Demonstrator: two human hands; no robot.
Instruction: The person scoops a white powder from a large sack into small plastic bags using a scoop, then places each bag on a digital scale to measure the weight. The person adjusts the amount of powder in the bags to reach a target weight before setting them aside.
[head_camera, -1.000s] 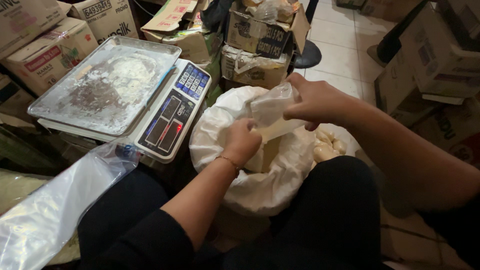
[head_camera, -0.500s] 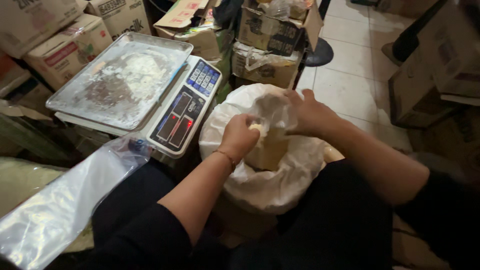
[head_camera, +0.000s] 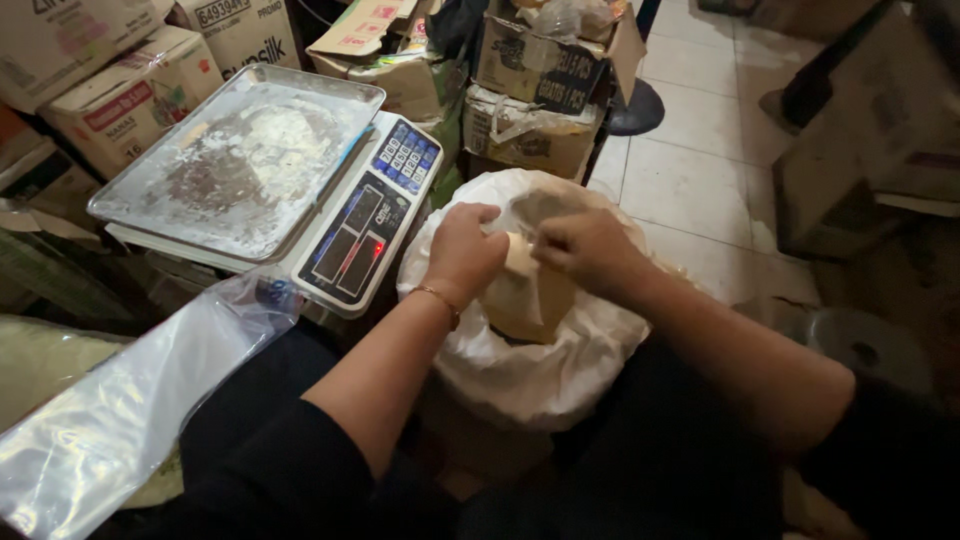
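Small clear bag (head_camera: 522, 252) pinched by left hand (head_camera: 462, 252) and right hand (head_camera: 585, 250) inside the sack's rim (head_camera: 600, 345).

Dim, warm indoor light; glare on the scale's metal tray (head_camera: 240, 160); deep shadow below; slight softness at the edges.

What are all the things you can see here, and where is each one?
Weighing scale: one, white with a dark panel and blue keys, left of the sack.
Metal tray: one, silver, dusted with white powder, on the scale.
Sack: one, white, open, between the person's knees.
Small clear bag: one, see-through with pale filling, inside the sack's mouth.
Large plastic bag: one, clear, lower left.
Cardboard boxes: several, brown, stacked along the top and right.
Stool: one, dark, behind the boxes.
Floor tiles: pale, upper right.
Left hand: gold bracelet, gripping the small bag.
Right hand: gripping the small bag.
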